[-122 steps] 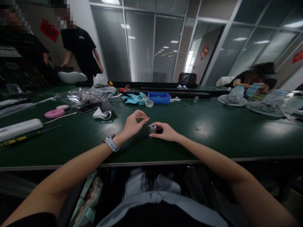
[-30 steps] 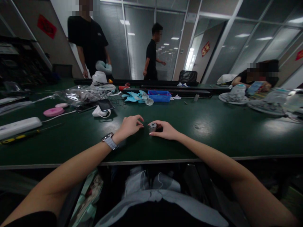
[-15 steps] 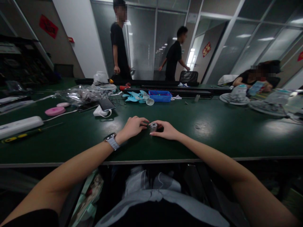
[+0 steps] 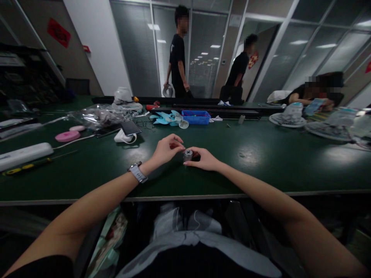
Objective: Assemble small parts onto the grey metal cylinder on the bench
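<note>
A small metal cylinder (image 4: 188,155), which looks like a small motor, stands upright on the green table with a dark fitting at the centre of its top. My right hand (image 4: 202,159) grips it from the right, thumb on the near side and fingers behind. At its upper left is my left hand (image 4: 168,148), wearing a watch (image 4: 137,172). The thumb and a finger of that hand come together beside the cylinder's top rim; anything between them is too small to make out.
Farther back lie a blue tray (image 4: 196,117), light-blue fan blades (image 4: 169,118) and another small cylinder (image 4: 241,119). To the left are a power bank (image 4: 125,136), a pink roll (image 4: 67,136), a power strip (image 4: 26,155) and a screwdriver (image 4: 27,166). People are beyond the table.
My left hand has turned, its fingers rising and its thumb drawing in to the cylinder's top edge. My right hand and the cylinder stay put. Two people behind have walked rightward.
</note>
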Demonstrator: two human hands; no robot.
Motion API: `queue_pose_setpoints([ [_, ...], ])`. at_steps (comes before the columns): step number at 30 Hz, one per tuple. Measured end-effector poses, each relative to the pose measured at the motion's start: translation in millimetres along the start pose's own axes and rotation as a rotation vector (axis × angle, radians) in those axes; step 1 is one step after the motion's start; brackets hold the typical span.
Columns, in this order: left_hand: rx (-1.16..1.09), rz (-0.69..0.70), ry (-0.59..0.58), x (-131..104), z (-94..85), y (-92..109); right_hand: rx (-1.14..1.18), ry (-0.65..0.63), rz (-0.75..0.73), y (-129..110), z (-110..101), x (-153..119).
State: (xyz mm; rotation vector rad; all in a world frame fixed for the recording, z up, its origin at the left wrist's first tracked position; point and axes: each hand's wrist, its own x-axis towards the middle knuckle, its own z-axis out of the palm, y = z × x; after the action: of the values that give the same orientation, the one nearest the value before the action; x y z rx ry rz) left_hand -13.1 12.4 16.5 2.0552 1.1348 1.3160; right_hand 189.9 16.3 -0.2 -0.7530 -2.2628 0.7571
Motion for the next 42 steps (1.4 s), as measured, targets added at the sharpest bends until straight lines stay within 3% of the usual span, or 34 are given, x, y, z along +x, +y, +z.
queue_pose_setpoints([
  [3, -0.131, 0.044, 0.062, 2, 5.1, 8, 0.002, 0.005, -0.011, 1, 1, 0],
  [9, -0.2, 0.084, -0.056, -2, 11.4, 16, -0.008, 0.015, -0.019, 6, 1, 0],
  [16, -0.212, 0.108, -0.017, -2, 12.7, 15, -0.01, 0.01, -0.019, 8, 2, 0],
  [28, -0.166, 0.175, -0.145, -9, 9.1, 23, -0.013, 0.019, -0.027, 4, 2, 0],
  [35, 0.059, 0.18, -0.051, -10, 5.8, 25, 0.009, -0.002, -0.028, 3, 1, 1],
  [42, -0.078, 0.146, -0.188, -11, 8.2, 24, -0.013, 0.011, -0.009, 1, 1, 0],
])
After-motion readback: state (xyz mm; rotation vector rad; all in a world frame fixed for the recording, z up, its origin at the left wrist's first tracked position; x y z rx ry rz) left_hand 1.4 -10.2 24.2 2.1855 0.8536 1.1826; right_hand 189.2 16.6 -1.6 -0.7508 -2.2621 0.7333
